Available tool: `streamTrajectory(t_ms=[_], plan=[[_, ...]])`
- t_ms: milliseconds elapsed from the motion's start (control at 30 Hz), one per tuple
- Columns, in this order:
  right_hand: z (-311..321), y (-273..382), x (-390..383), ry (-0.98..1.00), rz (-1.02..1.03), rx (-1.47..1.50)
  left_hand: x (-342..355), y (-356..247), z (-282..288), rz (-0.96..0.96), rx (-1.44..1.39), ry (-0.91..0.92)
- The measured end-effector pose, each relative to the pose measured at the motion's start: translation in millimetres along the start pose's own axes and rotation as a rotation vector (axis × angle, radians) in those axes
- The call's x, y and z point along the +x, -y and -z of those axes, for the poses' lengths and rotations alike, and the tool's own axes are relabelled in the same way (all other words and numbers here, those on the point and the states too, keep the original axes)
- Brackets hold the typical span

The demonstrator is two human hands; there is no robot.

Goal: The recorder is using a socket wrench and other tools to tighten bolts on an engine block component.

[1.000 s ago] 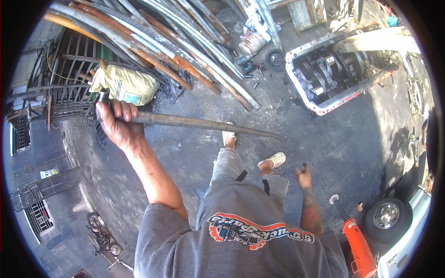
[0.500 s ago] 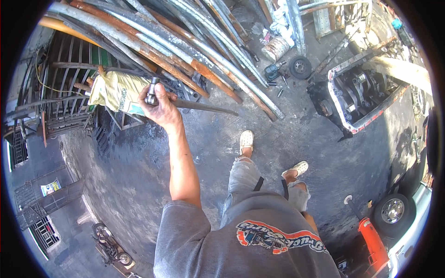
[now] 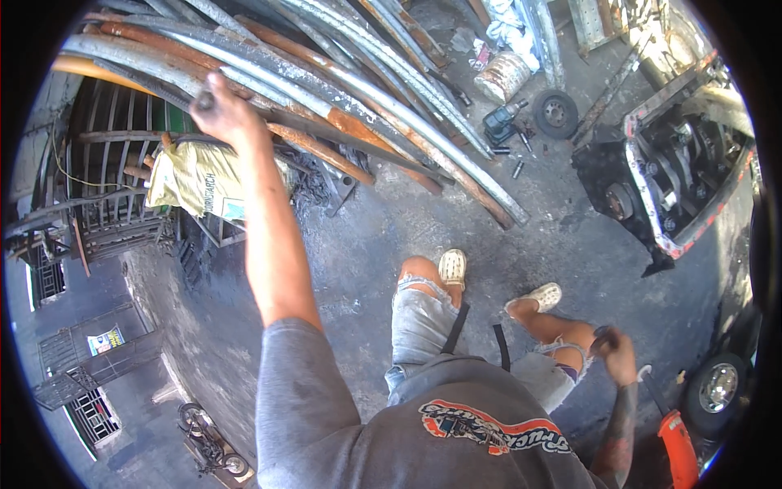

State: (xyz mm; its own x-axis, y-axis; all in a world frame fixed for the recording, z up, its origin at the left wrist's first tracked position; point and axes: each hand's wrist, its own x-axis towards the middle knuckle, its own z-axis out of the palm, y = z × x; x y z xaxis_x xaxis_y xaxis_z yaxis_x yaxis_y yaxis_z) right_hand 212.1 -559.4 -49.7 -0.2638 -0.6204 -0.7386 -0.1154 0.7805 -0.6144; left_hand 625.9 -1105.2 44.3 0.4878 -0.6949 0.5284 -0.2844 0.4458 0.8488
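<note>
1. gripping the end of a long dark metal rod (image 3: 326,134), the left hand (image 3: 224,110) is raised high with its fingers wrapped shut around the bar; the arm is stretched out from the grey shirt sleeve.
2. the rod is seen running from the fist toward the right, lying against a stack of long pipes (image 3: 391,90), some rusty orange and some grey, which lean across the upper part of the view.
3. the right hand (image 3: 615,354) is held low beside the right knee, well apart from the left; it looks curled shut, but whether something is held in it cannot be told.
4. the rod is judged to be stiff and heavy for its length, probably steel, so its far end would be expected to swing and dip when it is lifted by one end alone.
5. its surface looks dark and possibly greasy or rusty, so a slippery or rough grip should be expected; a hold nearer the middle, or a second hand further along, would be judged steadier.
6. a yellowish sack (image 3: 199,179) hangs just below the raised hand, against a metal rack.
7. an engine block (image 3: 676,175) rests on the stained concrete floor at the right.
</note>
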Motion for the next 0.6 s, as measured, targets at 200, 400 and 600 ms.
streamTrajectory(t_ms=[200, 400, 600], plan=[[-15.7, 4.3, 151.7, 0.037, 0.368, 0.043, 62.1, -17.6, -33.7, -0.185, 0.003, -0.031], [-47.7, -15.8, 199.2, 0.073, 0.500, 0.208, -15.2, -114.0, -65.3, -0.433, -0.071, 0.210], [-38.3, 11.0, 175.7, -0.199, 0.847, 0.157, -124.0, -189.2, -68.6, -0.621, -0.212, 0.455]])
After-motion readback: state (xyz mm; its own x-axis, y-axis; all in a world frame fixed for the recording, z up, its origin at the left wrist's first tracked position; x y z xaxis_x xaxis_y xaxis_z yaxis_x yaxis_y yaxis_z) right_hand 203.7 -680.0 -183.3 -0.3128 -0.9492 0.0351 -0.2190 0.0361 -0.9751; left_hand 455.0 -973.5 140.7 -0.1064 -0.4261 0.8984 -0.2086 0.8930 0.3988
